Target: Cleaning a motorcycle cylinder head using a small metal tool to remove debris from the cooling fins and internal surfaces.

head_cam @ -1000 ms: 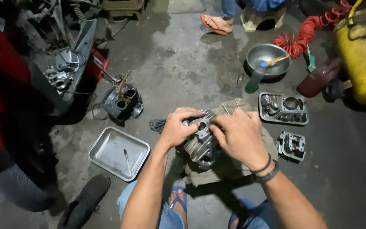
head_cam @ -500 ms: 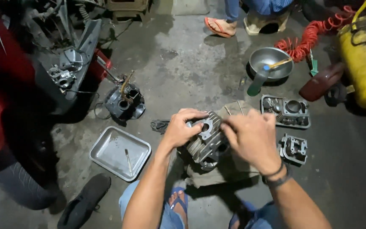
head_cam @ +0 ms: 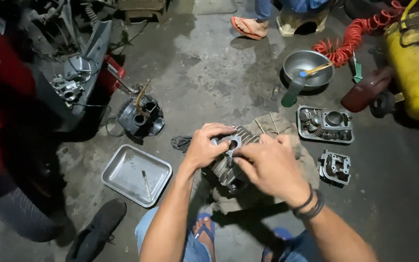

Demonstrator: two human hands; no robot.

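Note:
A finned grey metal engine cylinder head (head_cam: 231, 160) rests on a dirty cloth (head_cam: 302, 154) on the concrete floor between my knees. My left hand (head_cam: 205, 146) grips its left side, fingers curled over the top edge. My right hand (head_cam: 270, 167) covers its right side, fingertips pressing near a round opening on the top face. What the right fingers pinch is hidden. Two thin rods (head_cam: 266, 125) lie on the cloth just behind the head.
A shallow metal tray (head_cam: 118, 172) with a small tool lies at left, an engine cylinder (head_cam: 140, 118) beyond it. Right: a parts tray (head_cam: 325, 125), a small cover (head_cam: 335, 167), a steel bowl (head_cam: 306, 65), yellow tank (head_cam: 415, 73), red hose (head_cam: 352, 39). Another person's sandalled foot (head_cam: 247, 26) stands behind.
The head has been tilted and turned slightly in my hands. My right hand has slid further over its top face. The camera view has shifted a little.

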